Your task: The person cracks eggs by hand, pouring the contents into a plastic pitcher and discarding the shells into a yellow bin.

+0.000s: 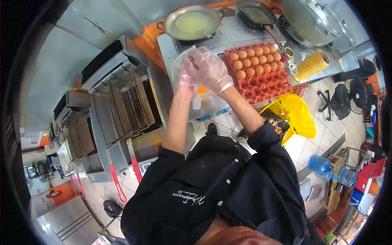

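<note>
My left hand (186,72) and my right hand (212,72) are pressed together in clear plastic gloves. Their fingers overlap, so whatever may be between them is hidden. Just below them, a clear plastic container (196,103) shows partly, with orange-yellow egg (202,90) in it. To the right of my hands lies a red egg tray (260,88), its far part filled with several brown eggs (254,61) and its near cups bare. Beyond my hands, a wide round pan (167,26) on the stove holds pale yellow liquid (193,23). A thin metal utensil (216,41) reaches from the pan towards the tray.
Deep fryers with wire baskets (130,101) stand to the left, red handles (115,180) jutting out. A yellow bin (301,118) holding eggshells (276,126) sits by my right arm. Farther back are a grill pan (257,13), a large metal pot (312,24) and a yellow cylinder (312,65).
</note>
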Available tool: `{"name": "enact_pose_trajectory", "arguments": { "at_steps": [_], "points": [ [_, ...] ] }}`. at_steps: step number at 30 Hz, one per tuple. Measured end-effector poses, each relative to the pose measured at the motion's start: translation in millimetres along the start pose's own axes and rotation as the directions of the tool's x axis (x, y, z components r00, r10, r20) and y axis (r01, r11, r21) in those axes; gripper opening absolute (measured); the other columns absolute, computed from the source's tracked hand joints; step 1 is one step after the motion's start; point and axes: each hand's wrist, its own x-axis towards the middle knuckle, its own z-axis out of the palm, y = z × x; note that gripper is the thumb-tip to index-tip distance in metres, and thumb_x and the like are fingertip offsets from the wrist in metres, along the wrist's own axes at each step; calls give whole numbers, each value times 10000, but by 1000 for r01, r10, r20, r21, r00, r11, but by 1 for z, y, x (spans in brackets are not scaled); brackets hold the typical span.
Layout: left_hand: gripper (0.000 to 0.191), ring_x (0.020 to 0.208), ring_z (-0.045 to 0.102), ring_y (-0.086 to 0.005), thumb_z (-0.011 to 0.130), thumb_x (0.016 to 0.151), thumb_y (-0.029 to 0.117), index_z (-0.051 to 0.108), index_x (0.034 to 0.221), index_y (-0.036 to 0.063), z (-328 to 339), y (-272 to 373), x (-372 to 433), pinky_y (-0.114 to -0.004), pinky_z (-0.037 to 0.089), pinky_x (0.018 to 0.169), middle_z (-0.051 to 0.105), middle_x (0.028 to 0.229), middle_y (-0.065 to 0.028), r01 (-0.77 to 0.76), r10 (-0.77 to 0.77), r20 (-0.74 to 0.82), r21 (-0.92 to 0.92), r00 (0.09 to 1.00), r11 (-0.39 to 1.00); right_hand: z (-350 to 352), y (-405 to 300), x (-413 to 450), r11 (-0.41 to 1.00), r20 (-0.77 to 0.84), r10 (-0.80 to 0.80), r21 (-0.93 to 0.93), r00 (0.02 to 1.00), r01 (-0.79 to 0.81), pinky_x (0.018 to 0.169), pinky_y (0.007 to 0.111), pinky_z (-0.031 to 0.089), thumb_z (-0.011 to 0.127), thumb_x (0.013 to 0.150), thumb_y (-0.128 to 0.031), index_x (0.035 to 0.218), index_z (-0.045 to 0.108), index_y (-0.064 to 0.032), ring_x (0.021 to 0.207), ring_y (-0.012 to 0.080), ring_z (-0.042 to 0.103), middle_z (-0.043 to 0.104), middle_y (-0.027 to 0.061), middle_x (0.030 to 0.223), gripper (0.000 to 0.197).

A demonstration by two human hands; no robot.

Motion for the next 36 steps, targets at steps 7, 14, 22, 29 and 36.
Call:
{"name": "enact_pose_trajectory", "arguments": {
  "at_steps": [7, 14, 22, 29, 36],
  "points": [
    [557, 817, 714, -217, 518, 1055, 591, 681, 1195, 77, 21, 15, -7, -369, 581, 798, 735, 1009, -78, 104, -100, -61, 61, 993, 993, -22, 22, -4, 805, 121, 431, 396, 894, -442, 767, 396, 576, 702, 952, -290, 1065, 715, -11, 865, 308, 740, 744, 187, 963, 302],
    [649, 498, 554, -141, 452, 1057, 652, 716, 976, 65, -4, 12, 23, -307, 444, 450, 639, 699, -18, -231, 150, 196, 514, 969, 826, -17, 44, -10, 774, 451, 334, 369, 827, -514, 859, 318, 555, 713, 999, -312, 1235, 684, 1, 947, 135, 673, 746, 100, 1049, 393],
    [604, 691, 610, -94, 455, 1077, 603, 686, 1120, 47, -7, 11, 45, -284, 476, 544, 665, 856, -13, -149, 82, 185, 385, 979, 911, 5, 53, -8, 701, 390, 292, 534, 873, -473, 873, 321, 562, 698, 991, -260, 1360, 642, -39, 951, 148, 688, 748, 103, 1096, 433],
    [476, 726, 601, -100, 543, 1084, 469, 700, 1107, 21, 28, 37, 4, -289, 499, 612, 704, 894, -48, -270, 171, 212, 827, 962, 492, -14, 37, -3, 825, 360, 280, 384, 890, -415, 823, 355, 549, 674, 977, -253, 1255, 691, -67, 875, 230, 700, 756, 140, 1013, 336],
    [404, 832, 605, -112, 605, 1068, 420, 681, 1145, 31, 12, 38, 21, -277, 492, 736, 707, 936, -8, -463, 218, 414, 708, 884, 533, -18, 36, -5, 874, 259, 202, 388, 945, -293, 842, 443, 550, 618, 965, -298, 1183, 708, -134, 969, 370, 696, 738, 171, 1021, 287]
  ]
}}
